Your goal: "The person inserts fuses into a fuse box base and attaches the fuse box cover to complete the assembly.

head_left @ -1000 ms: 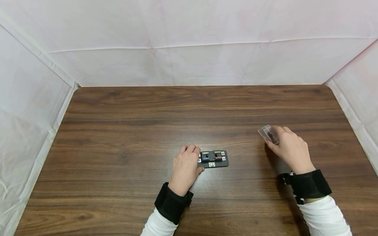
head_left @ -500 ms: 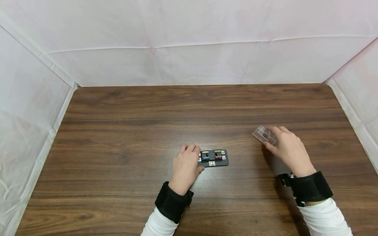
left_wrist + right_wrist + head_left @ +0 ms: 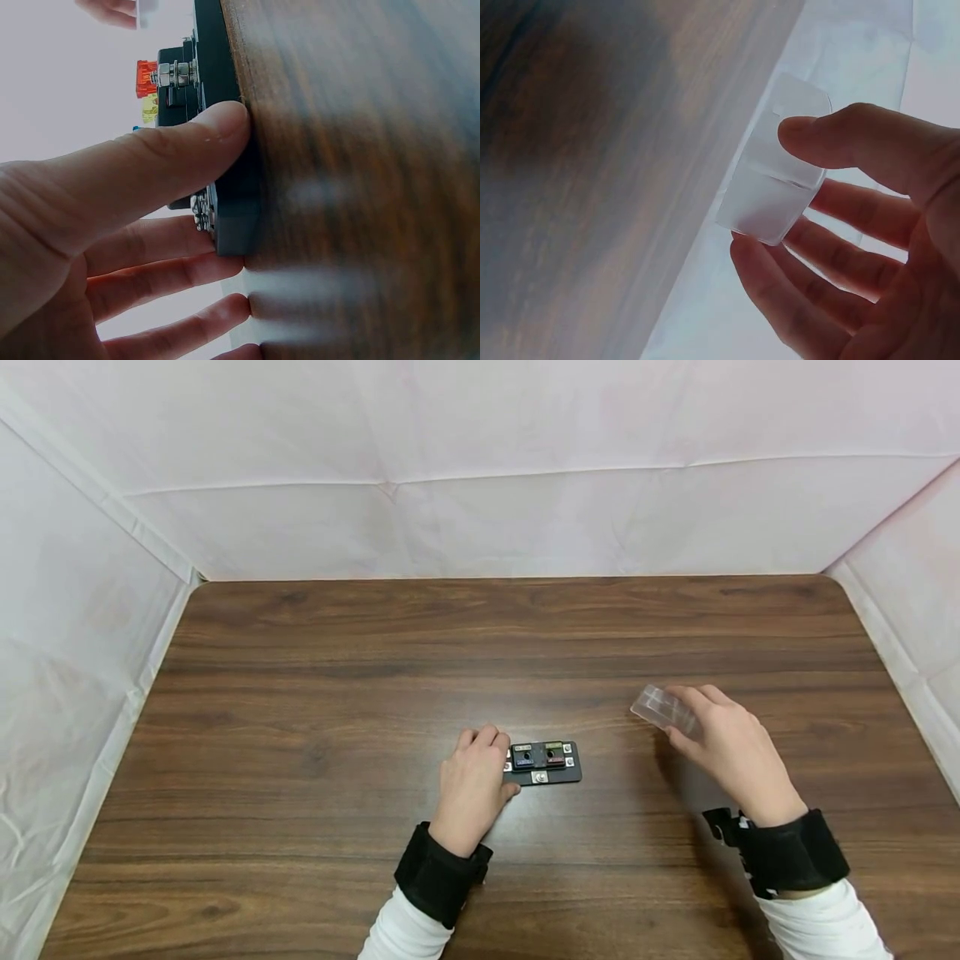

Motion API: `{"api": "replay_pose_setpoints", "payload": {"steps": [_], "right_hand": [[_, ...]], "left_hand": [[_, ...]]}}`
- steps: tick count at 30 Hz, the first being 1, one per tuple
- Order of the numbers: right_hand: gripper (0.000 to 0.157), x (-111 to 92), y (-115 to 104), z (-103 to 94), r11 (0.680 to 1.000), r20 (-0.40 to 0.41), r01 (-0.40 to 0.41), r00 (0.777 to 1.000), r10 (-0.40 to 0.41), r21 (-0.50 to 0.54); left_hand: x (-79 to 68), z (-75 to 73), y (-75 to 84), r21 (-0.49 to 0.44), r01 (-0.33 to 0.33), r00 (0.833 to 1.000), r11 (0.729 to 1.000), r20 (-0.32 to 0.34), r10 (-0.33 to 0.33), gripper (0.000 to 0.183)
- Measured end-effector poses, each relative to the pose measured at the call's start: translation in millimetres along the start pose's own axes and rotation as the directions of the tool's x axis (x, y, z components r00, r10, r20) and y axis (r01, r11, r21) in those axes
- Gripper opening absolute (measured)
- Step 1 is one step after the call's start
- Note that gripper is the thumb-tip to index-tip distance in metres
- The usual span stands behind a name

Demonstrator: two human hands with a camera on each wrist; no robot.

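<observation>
A black fuse block (image 3: 551, 773) lies flat on the wooden table, with metal screw terminals along its edges. In the left wrist view, red (image 3: 145, 78) and yellow blade fuses show in the block, with a bit of blue beyond them. My left hand (image 3: 471, 789) grips the block's left end, thumb on the near side and fingers at the end and far side. Off to the right, my right hand (image 3: 731, 747) pinches a clear plastic cover (image 3: 663, 707) above the table. Its thumb presses one side and the fingers support the other, as the right wrist view shows.
The brown wooden table (image 3: 337, 668) reaches back to a white cloth wall (image 3: 480, 527). More white sheeting hangs at the left (image 3: 75, 610) and right sides. Both wrists wear black straps (image 3: 442, 875).
My right hand has shifted slightly left and toward me with the clear cover, which has turned a little. The left hand and the fuse block have stayed in place.
</observation>
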State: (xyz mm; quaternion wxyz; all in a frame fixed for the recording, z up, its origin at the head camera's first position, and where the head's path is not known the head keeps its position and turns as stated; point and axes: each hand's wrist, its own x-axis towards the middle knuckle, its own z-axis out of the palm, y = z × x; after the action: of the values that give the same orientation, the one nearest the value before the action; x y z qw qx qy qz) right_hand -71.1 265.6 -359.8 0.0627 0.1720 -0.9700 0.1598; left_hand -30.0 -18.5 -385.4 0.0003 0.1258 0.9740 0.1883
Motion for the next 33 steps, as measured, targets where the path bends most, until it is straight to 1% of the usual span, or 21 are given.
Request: {"api": "replay_pose_setpoints", "payload": {"steps": [9, 14, 19, 26, 33], "right_hand": [[0.049, 1, -4, 4.4, 0.994, 0.037, 0.104, 0.994, -0.105, 0.044], [0.049, 1, -7, 6.8, 0.988, 0.036, 0.149, 0.988, -0.151, 0.05], [0.049, 1, -10, 7.9, 0.983, 0.028, 0.173, 0.984, -0.175, 0.056], [0.05, 1, -16, 9.3, 0.98, 0.043, 0.185, 0.981, -0.188, 0.074], [0.05, 3, -23, 9.3, 0.972, 0.02, 0.219, 0.975, -0.221, 0.08]], "left_hand": [[0.0, 2.0, -0.7, 0.005, 0.007, 1.0, 1.0, 0.006, -0.008, 0.043], [0.1, 2.6, -0.6, 0.006, 0.009, 1.0, 1.0, 0.006, -0.009, 0.044], [0.3, 2.0, 0.1, 0.008, 0.008, 1.0, 1.0, 0.009, -0.009, 0.044], [1.2, 2.6, 0.1, 0.013, 0.011, 1.0, 1.0, 0.022, -0.011, 0.044], [1.4, 2.4, -0.2, 0.01, 0.013, 1.0, 1.0, 0.023, -0.013, 0.044]]}}
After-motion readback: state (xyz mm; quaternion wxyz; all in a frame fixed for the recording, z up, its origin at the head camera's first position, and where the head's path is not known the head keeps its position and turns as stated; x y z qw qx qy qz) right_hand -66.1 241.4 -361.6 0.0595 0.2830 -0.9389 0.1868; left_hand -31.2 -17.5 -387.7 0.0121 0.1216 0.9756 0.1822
